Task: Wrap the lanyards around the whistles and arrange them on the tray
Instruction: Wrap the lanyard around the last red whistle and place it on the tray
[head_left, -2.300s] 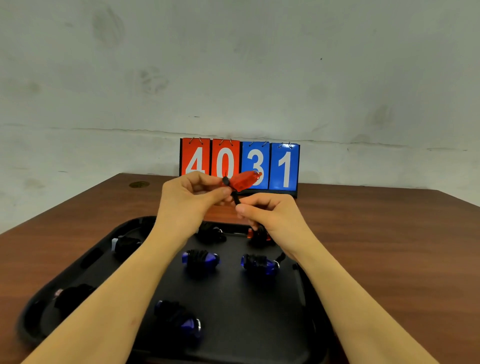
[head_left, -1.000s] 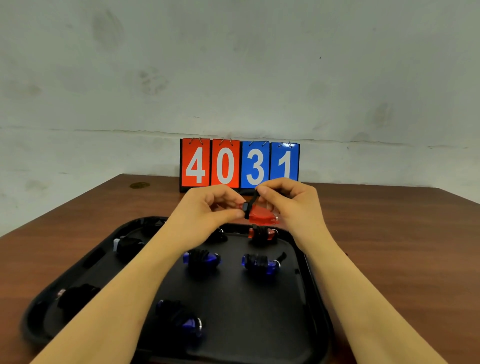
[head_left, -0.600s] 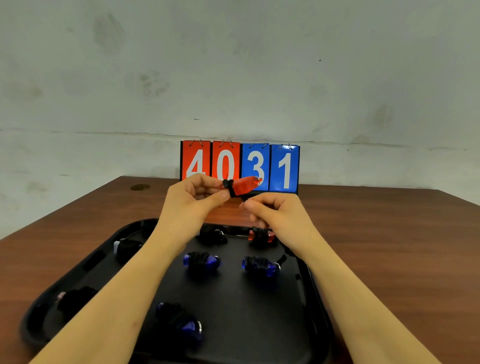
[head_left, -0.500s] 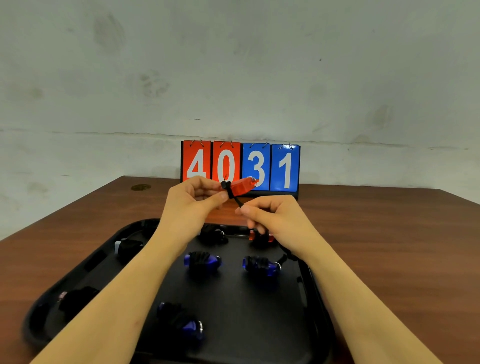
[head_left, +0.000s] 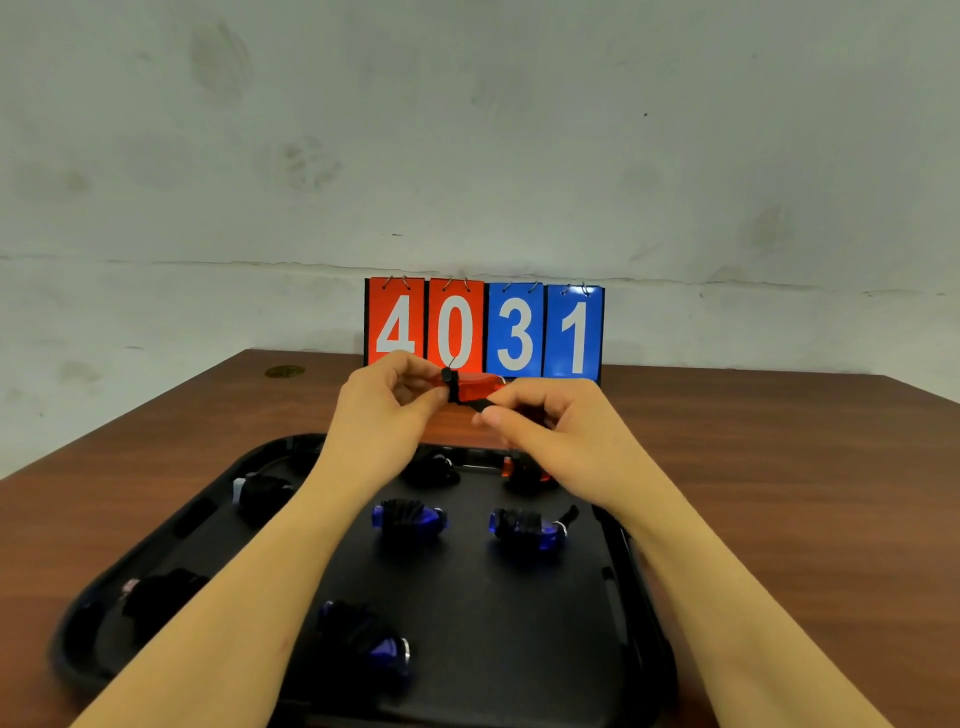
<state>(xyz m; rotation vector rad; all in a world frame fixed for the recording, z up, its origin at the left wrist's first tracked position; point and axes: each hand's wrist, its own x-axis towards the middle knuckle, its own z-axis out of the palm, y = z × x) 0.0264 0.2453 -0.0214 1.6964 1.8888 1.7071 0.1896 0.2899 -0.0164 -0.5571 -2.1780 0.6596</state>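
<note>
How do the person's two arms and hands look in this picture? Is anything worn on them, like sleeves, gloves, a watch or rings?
Both forearms are bare as far as the picture shows them; no sleeve is in view. The left hand and the right hand wear no gloves. No watch, bracelet or ring is visible on either wrist or on the fingers that show. No markings can be seen.

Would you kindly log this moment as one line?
step: wrapping | left hand: holds red whistle | right hand: pinches lanyard | tray: wrapped whistles laid out | scoreboard: 4031
</note>
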